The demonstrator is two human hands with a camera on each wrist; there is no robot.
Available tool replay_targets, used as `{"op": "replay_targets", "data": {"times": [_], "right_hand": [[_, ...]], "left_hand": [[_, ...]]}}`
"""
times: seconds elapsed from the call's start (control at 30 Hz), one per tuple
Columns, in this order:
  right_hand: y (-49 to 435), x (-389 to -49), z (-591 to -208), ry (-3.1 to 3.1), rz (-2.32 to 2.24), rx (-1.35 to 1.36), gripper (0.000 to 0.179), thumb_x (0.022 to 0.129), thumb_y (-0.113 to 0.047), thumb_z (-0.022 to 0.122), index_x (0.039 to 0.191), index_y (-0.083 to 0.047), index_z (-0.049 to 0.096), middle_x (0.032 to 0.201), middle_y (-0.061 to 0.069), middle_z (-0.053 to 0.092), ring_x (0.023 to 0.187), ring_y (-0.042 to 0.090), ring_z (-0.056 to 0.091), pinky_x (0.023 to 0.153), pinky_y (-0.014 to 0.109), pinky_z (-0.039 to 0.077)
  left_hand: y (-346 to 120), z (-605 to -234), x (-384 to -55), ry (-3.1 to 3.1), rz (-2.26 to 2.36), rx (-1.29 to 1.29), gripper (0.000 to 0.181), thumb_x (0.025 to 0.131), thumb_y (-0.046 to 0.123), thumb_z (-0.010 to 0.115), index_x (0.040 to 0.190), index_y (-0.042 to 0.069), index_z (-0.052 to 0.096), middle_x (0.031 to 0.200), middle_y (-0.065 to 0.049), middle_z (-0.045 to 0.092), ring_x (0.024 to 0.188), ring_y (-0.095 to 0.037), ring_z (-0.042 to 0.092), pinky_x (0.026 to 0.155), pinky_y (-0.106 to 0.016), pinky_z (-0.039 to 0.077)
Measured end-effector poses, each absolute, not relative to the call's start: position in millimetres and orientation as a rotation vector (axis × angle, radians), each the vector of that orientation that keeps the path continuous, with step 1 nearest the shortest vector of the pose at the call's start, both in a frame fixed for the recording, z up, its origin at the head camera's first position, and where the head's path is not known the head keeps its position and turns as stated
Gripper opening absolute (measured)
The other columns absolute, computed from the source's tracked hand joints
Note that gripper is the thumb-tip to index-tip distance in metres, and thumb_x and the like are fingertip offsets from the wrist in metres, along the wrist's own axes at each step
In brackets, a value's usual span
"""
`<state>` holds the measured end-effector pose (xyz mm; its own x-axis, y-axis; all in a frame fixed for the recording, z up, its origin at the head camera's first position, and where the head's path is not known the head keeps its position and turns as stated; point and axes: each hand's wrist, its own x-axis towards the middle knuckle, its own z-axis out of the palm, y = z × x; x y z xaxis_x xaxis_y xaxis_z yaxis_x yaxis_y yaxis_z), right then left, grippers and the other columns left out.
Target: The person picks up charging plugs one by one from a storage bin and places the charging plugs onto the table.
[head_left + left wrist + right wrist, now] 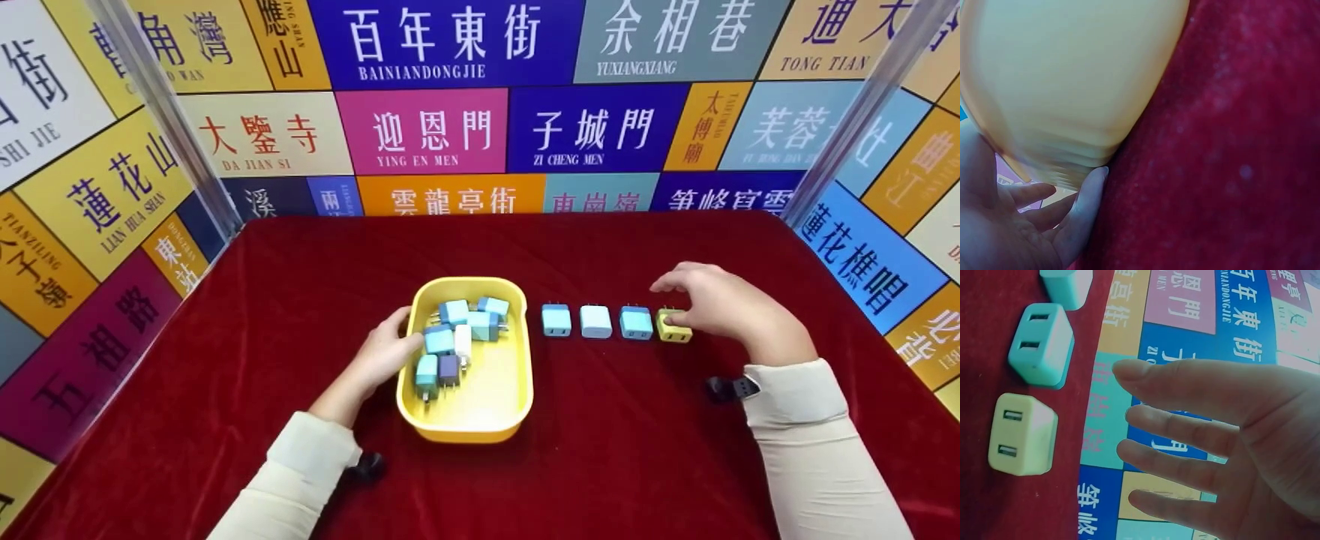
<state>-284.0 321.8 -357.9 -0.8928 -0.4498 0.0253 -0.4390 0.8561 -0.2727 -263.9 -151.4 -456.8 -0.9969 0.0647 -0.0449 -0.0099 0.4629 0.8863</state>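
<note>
A yellow plastic tub (pixel 523 375) holds several charger plugs, with blue-green, white and dark purple ones (pixel 448 369) among them. My left hand (pixel 386 351) holds the tub's left side, thumb at the rim; in the left wrist view, the fingers (pixel 1085 211) lie against the outer wall. Right of the tub, plugs stand in a row: a blue one (pixel 556 321), a pale one (pixel 595 322), another blue one (pixel 636 324) and a yellow-green one (pixel 675 334). Over that last plug hovers my right hand (pixel 716 306), its fingers extended and holding nothing in the right wrist view.
Dark red cloth (pixel 600 435) covers the table. Printed panels with street names (pixel 435 127) rise behind and at both sides, with clear posts (pixel 176 120) at the back corners.
</note>
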Motion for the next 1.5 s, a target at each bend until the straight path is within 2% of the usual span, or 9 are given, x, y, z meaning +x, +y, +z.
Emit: {"op": "replay_targets", "data": {"times": [0.17,0.57,0.83,1.13,1.5], "right_hand": [[312.6,-276.9,-351.3,2.980,-0.438,-0.701,0.037,0.092,-0.008,0.078,0.129,-0.003,0.074,0.131,0.019,0.067,0.124,0.040,0.060,0.103,0.060,0.052],[288.4,-263.8,-340.9,2.998,-0.370,-0.799,0.041,0.092,-0.010,0.081,0.132,-0.007,0.074,0.131,0.015,0.067,0.122,0.036,0.062,0.101,0.058,0.054],[278.1,-256.2,-337.3,3.025,-0.359,-0.899,0.038,0.090,-0.007,0.080,0.128,-0.008,0.076,0.125,0.011,0.068,0.114,0.030,0.064,0.096,0.053,0.057],[261.7,-248.1,-337.8,3.038,-0.371,-0.988,0.037,0.090,-0.012,0.084,0.127,-0.009,0.076,0.123,0.010,0.069,0.113,0.028,0.065,0.099,0.050,0.056],[240.2,-243.6,-348.2,3.073,-0.370,-1.218,0.030,0.088,-0.011,0.086,0.117,-0.011,0.079,0.114,0.004,0.069,0.102,0.023,0.066,0.090,0.043,0.059]], "left_hand": [[-151.6,-456.3,-263.1,2.616,1.598,0.051,0.061,0.093,0.016,0.058,0.153,0.008,0.054,0.135,-0.017,0.066,0.111,-0.027,0.065,0.093,-0.042,0.059],[-151.2,-455.6,-264.1,2.602,1.587,0.037,0.064,0.094,0.016,0.057,0.157,0.009,0.051,0.139,-0.017,0.064,0.116,-0.028,0.064,0.096,-0.044,0.059],[-151.2,-456.3,-264.4,2.597,1.598,0.041,0.063,0.093,0.015,0.057,0.156,0.008,0.051,0.138,-0.017,0.065,0.116,-0.028,0.064,0.096,-0.043,0.059],[-151.9,-457.4,-264.7,2.590,1.604,0.039,0.064,0.093,0.016,0.057,0.156,0.009,0.051,0.138,-0.017,0.065,0.114,-0.028,0.064,0.095,-0.043,0.059],[-151.8,-456.9,-265.0,2.593,1.591,0.044,0.064,0.095,0.017,0.057,0.158,0.010,0.050,0.139,-0.017,0.064,0.114,-0.028,0.065,0.094,-0.043,0.060]]}}
